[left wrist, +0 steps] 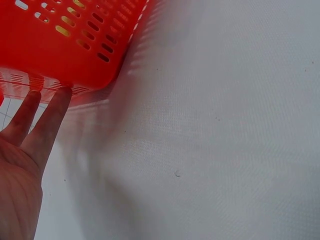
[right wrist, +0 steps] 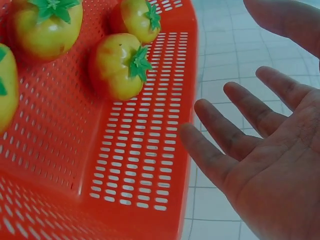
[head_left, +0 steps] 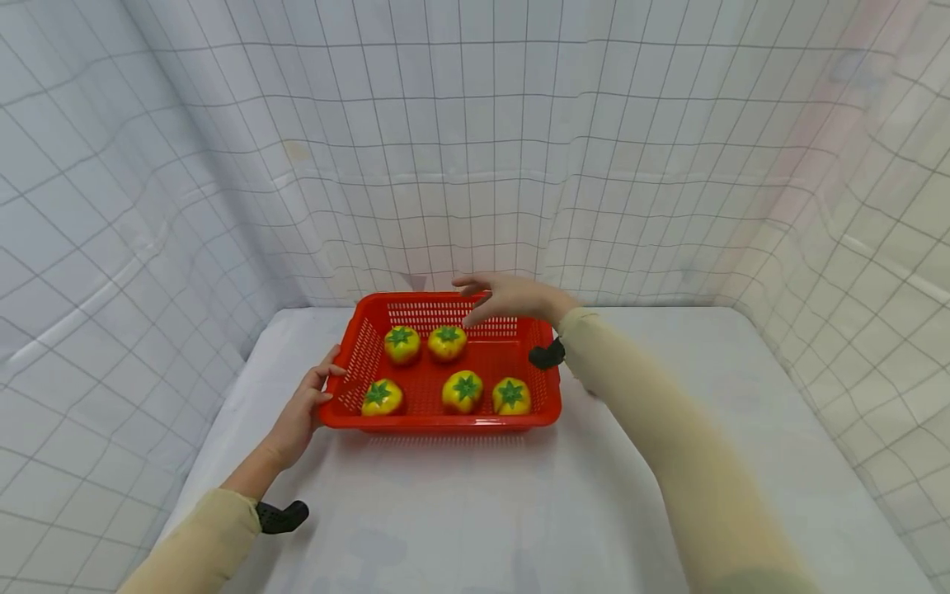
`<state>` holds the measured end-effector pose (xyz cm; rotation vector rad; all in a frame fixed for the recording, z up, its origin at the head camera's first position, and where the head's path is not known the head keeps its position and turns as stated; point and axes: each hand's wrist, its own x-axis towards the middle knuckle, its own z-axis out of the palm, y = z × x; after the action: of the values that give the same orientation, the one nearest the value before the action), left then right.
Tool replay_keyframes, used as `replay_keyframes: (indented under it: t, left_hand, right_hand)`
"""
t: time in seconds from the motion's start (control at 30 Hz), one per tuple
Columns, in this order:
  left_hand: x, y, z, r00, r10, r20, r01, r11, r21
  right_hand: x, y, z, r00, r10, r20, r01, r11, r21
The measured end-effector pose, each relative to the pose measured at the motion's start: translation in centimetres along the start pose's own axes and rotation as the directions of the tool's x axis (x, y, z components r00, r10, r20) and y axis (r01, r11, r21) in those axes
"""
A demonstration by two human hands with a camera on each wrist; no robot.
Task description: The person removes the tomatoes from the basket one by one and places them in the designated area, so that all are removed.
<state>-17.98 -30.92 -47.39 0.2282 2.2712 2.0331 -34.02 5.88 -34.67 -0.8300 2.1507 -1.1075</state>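
Observation:
A red plastic basket [head_left: 490, 356] with slotted walls stands on the white table. Inside it lie several yellow-red tomatoes [head_left: 463, 391] with green star-shaped tops. My left hand [head_left: 303, 410] holds the basket's left rim, some fingers reaching over the edge. In the left wrist view, two fingers [left wrist: 47, 117] of that hand touch the outside of the basket wall. My right hand [head_left: 512, 297] hovers at the basket's back rim, fingers spread and holding nothing. The right wrist view shows its palm [right wrist: 285, 165] beside the rim, near a tomato [right wrist: 120, 65].
White grid-patterned curtains [head_left: 475, 148] hang behind the table and at both sides. The white table surface [head_left: 445, 511] extends in front of the basket and to its right. A black strap piece [head_left: 547, 354] sits at the right wrist, another [head_left: 282, 517] at the left.

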Motion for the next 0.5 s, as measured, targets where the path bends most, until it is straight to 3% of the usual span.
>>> replay_keyframes:
  t: [0.2, 0.5]
  left_hand:
    - [0.2, -0.2, -0.2, 1.0, -0.001, -0.004, 0.001, 1.0, -0.008]
    - [0.2, -0.5, -0.2, 1.0, -0.008, -0.01, 0.008, 1.0, -0.003]
  right_hand:
    - [2.2, 0.4, 0.9, 1.0, 0.016, 0.02, -0.016, 1.0, -0.003]
    - [4.0, 1.4, 2.0, 0.998, 0.057, 0.037, -0.055, 0.998, -0.035]
